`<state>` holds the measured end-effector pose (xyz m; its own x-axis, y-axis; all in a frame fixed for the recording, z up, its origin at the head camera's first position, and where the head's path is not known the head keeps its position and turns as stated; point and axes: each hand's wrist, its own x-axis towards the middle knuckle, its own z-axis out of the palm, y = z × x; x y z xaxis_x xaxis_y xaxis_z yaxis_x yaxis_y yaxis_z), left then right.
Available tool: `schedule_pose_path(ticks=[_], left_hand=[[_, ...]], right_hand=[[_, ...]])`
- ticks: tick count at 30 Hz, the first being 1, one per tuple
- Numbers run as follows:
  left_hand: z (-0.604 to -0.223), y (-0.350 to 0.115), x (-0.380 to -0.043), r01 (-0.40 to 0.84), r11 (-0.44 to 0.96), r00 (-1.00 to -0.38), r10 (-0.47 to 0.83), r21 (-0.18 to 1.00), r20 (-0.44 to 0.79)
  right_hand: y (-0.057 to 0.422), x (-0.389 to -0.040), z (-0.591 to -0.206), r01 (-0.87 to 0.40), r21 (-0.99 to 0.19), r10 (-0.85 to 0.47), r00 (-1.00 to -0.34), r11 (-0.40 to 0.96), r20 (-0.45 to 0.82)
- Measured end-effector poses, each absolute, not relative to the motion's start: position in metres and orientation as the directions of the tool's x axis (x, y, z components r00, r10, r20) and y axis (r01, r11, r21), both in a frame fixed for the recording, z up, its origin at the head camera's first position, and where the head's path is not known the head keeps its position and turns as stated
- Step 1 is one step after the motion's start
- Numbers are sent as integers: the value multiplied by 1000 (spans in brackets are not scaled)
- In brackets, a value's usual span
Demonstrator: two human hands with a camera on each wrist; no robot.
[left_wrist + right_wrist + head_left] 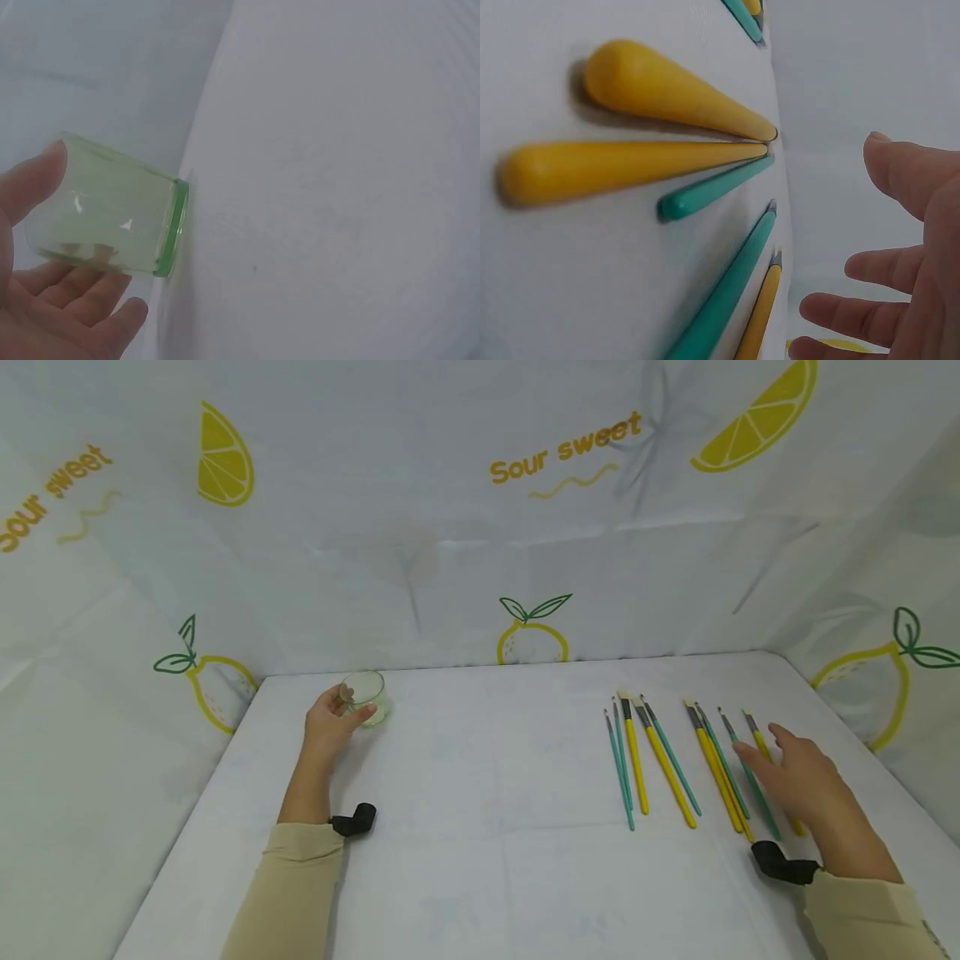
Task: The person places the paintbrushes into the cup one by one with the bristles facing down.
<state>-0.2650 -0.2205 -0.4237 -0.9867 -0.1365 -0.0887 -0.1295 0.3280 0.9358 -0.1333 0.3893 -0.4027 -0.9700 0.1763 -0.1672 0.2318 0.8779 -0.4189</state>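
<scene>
At the far left of the table, my left hand (327,727) holds a clear, green-tinted cup (369,692) with its thumb on one side and fingers on the other. In the left wrist view the cup (120,210) shows a darker green band at its base, close to the tabletop. Over on the right, my right hand (813,781) hovers above paintbrushes with its fingers apart, holding nothing. Beneath and beside it lie a yellow paintbrush (762,749) and a teal paintbrush (759,789). The right wrist view shows thick yellow handles (630,169) beyond the spread fingers (855,315).
More yellow and teal paintbrushes (662,760) lie side by side on the right half of the white table (480,860), bristles toward the back. A white cloth (420,568) with lemon prints hangs behind the table's far edge.
</scene>
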Motion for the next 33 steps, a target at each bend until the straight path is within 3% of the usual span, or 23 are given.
schedule_pose_path(ticks=[12,33], left_hand=[[-414,-206,-254,-140,258,-989,10,956,-147],[-413,-153,-236,-81,303,-935,307,950,-178]], right_hand=[[397,-133,-405,328,-421,236,-938,846,-256],[406,-137,-411,317,-359,235,-938,878,-254]])
